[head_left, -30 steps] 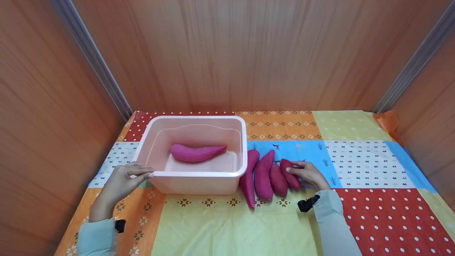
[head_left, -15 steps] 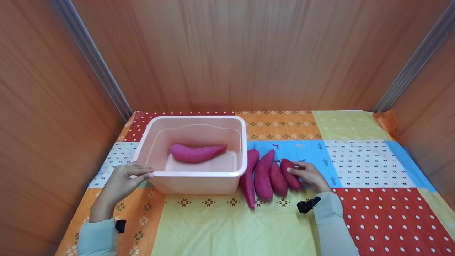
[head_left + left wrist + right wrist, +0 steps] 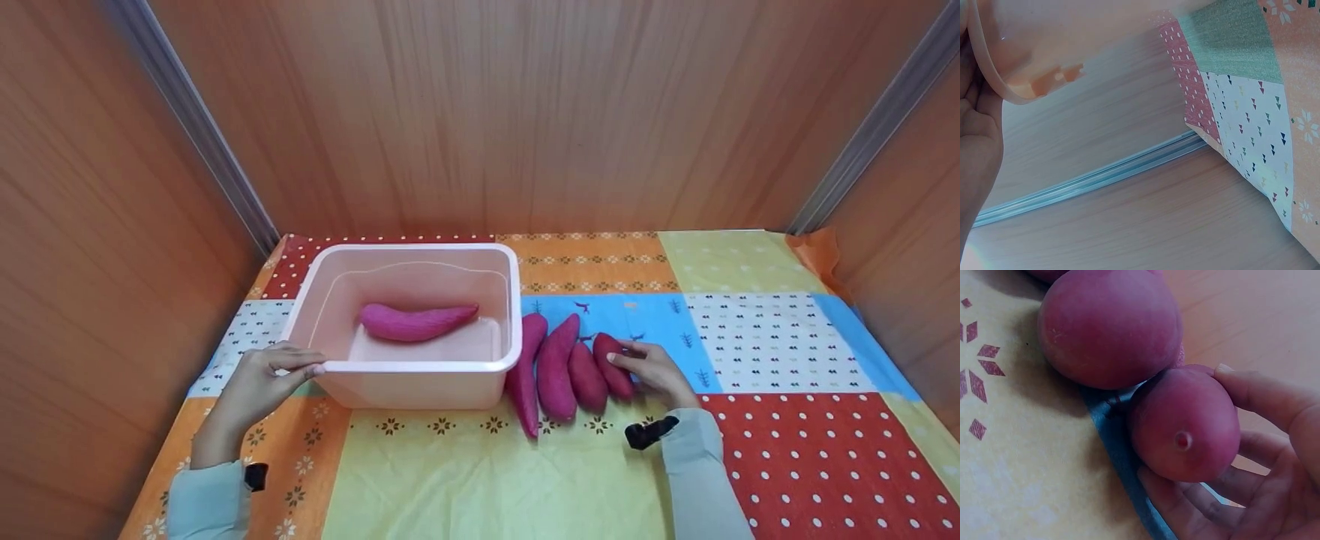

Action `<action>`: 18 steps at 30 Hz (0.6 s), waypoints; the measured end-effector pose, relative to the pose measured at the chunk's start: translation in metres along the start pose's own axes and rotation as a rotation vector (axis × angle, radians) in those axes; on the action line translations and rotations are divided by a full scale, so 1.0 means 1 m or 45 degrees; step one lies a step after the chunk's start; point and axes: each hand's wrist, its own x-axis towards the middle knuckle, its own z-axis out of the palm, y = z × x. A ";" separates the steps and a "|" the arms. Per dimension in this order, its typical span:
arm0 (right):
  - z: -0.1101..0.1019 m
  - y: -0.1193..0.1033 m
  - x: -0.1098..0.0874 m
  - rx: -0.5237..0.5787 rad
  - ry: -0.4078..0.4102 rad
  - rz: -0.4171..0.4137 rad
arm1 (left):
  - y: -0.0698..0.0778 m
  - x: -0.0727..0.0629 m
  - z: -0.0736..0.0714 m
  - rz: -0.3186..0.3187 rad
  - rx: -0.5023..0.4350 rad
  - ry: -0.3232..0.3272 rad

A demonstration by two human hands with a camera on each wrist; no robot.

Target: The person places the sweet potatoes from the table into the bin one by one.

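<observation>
While left hand (image 3: 259,381) pinches rim of pink tub (image 3: 420,367) at near left corner, right hand (image 3: 656,373) grips rightmost sweet potato (image 3: 617,381), thumb (image 3: 1266,396) one side, fingers (image 3: 1168,499) curled round other. Gripped one at row's right end, just beside neighbour; whether it touches patchwork cloth (image 3: 480,480), cannot tell. Three more sweet potatoes (image 3: 556,375) lie on cloth between it and tub. Another sweet potato (image 3: 416,324) lies inside tub.

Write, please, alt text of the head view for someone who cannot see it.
A person's right hand grips the rightmost sweet potato of four side by side on a patchwork tablecloth, beside a pale pink tub. The left hand holds the tub's rim; one more sweet potato lies inside.
</observation>
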 end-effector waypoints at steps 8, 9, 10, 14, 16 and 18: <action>0.002 0.001 -0.001 0.020 0.040 0.018 | 0.001 0.000 -0.002 -0.042 -0.015 -0.022; 0.003 0.000 -0.001 0.026 0.041 0.021 | 0.001 0.000 -0.001 -0.044 -0.016 -0.023; 0.003 0.000 -0.001 0.035 0.041 0.024 | 0.001 0.000 -0.001 -0.043 -0.017 -0.023; 0.004 -0.002 -0.002 0.056 0.039 0.039 | -0.001 0.000 0.000 -0.019 -0.004 -0.004; 0.003 -0.004 -0.003 0.037 0.040 0.032 | -0.002 0.001 0.001 0.010 0.013 0.017; 0.002 -0.007 -0.004 0.014 0.051 0.031 | -0.003 0.002 0.002 0.035 0.032 0.036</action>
